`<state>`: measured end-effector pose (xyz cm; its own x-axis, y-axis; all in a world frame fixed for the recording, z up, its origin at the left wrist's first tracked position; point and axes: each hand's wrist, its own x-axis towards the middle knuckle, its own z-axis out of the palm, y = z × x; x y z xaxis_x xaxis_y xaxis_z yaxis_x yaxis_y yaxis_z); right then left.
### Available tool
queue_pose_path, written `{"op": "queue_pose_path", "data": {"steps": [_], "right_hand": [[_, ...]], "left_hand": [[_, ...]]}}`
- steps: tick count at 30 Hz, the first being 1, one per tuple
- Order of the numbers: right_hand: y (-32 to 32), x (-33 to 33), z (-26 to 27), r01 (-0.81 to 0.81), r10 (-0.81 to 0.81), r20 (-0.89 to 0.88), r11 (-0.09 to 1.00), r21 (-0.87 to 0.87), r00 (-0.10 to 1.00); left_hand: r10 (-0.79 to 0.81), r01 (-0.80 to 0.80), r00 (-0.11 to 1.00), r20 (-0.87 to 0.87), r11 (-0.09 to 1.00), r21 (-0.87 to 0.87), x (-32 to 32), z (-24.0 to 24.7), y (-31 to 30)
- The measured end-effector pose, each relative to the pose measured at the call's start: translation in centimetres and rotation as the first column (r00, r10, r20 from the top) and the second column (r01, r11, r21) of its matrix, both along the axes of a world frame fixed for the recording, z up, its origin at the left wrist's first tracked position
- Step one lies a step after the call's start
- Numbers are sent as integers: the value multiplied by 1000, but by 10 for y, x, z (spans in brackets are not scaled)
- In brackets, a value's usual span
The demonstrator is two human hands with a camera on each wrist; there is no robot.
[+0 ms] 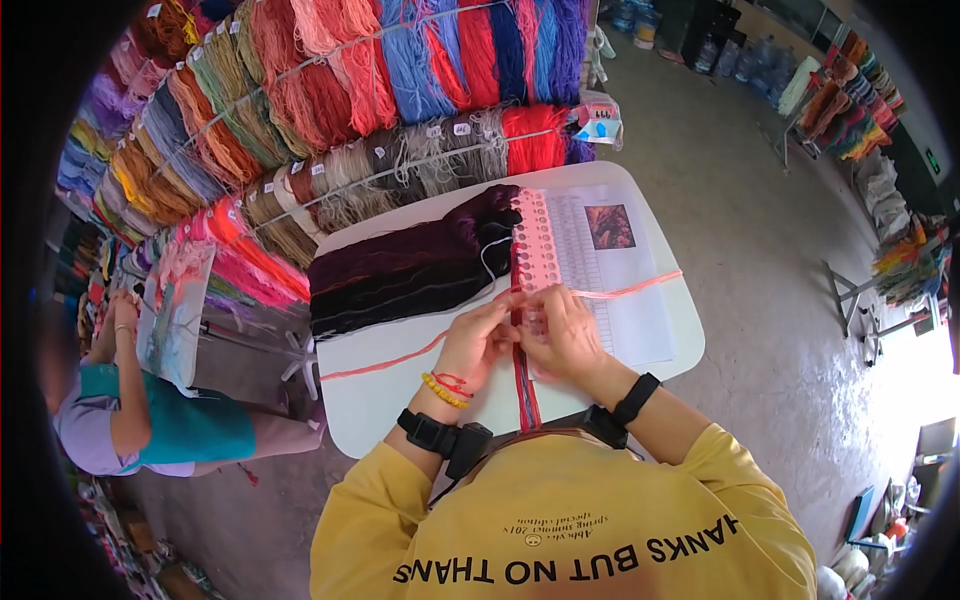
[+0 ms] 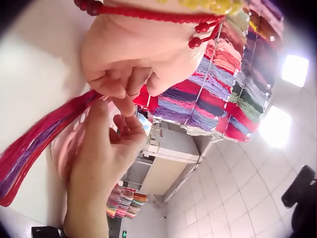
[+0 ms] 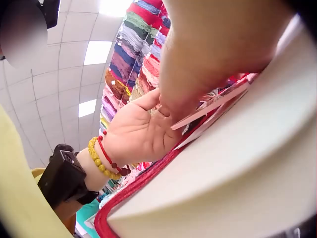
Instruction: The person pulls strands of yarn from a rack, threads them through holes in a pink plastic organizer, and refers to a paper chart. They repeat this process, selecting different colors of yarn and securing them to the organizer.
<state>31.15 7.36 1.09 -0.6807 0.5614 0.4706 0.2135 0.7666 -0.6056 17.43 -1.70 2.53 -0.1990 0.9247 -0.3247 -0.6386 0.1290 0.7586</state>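
While the red bundle [image 1: 524,395] is pinched by the left hand [image 1: 478,345] and the right hand [image 1: 566,335], dark skeins [image 1: 410,265] beyond the grip are already mounted; holes of the pink card [image 1: 537,238] nearer the grip seem unfilled.

At the white table [image 1: 400,400] the two hands meet. The left hand [image 1: 478,340] pinches at a bundle of red threads [image 1: 524,392] that runs back toward the yellow shirt. The right hand [image 1: 562,332], fingers curled, holds the near end of a pink card [image 1: 537,245]. Dark yarn [image 1: 410,265] lies left of the card and a printed sheet [image 1: 615,285] to its right, crossed by a pink strand [image 1: 630,289]. Racks of coloured yarn [image 1: 380,70] stand behind.
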Motion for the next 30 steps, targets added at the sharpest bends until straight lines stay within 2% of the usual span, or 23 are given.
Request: {"op": "queue_pose_path", "data": {"steps": [2,4,6,7,8,9,10,11,12,13,15,17,18,19,20,21,23,26,28,30], "right_hand": [[-3,-1,5,105,-112,40,984,144,993],[-2,-1,4,108,-117,91,990,95,989],[-2,-1,3,111,-117,118,992,60,986],[-2,-1,3,110,-116,121,993,50,986],[-1,0,2,111,-115,125,993,38,986],[-1,0,1,101,-104,109,994,31,989],[0,1,1,91,-93,93,996,25,991],[1,1,0,81,-82,75,997,18,994],[1,2,0,70,-70,53,998,3,996],[2,2,-1,60,-59,30,998,-11,998],[4,2,-4,42,-42,-30,999,-24,999],[6,3,-8,10,-12,-95,1000,-20,995],[7,3,-8,-1,0,-102,1000,-2,995],[6,1,-8,-14,15,-112,1000,16,994],[5,-1,-8,-28,32,-123,999,35,992],[4,-3,-9,-48,53,-129,998,42,990],[3,-3,-11,-82,90,-138,995,58,986],[1,11,6,-213,213,-54,977,7,975],[10,25,14,-101,95,113,994,48,989],[19,41,17,14,-37,302,997,77,953]], "left_hand": [[109,-109,994,7,992,-58,-6,-4,-5],[271,-263,961,57,956,-127,-15,-4,-9],[363,-360,895,260,931,-60,-49,-29,-25],[482,-483,835,266,873,-64,-62,-14,-32],[482,-515,825,296,856,40,-90,-7,-48],[574,-611,773,272,788,72,-124,-9,-64],[724,-732,681,109,678,74,-147,4,-81],[845,-848,481,-234,516,119,-175,4,-99],[818,-947,179,-546,293,128,-208,0,-117],[462,-802,-308,-832,344,488,-209,12,-124],[390,-655,-350,-852,548,520,-197,16,-117],[321,-489,-401,-858,717,497,-130,41,-88],[345,-448,125,-930,856,257,-97,38,-70],[280,-276,343,-897,943,188,-72,16,-51],[91,-188,609,-788,982,-33,-34,15,-35],[-39,-7,745,-666,998,-67,-14,5,-22],[-155,111,831,-535,987,-113,10,-7,-1],[-12,-2,861,-509,1000,-28,10,-25,6],[-72,17,854,-515,994,-111,9,-21,3],[-116,30,836,-537,986,-166,9,-14,0]]}}
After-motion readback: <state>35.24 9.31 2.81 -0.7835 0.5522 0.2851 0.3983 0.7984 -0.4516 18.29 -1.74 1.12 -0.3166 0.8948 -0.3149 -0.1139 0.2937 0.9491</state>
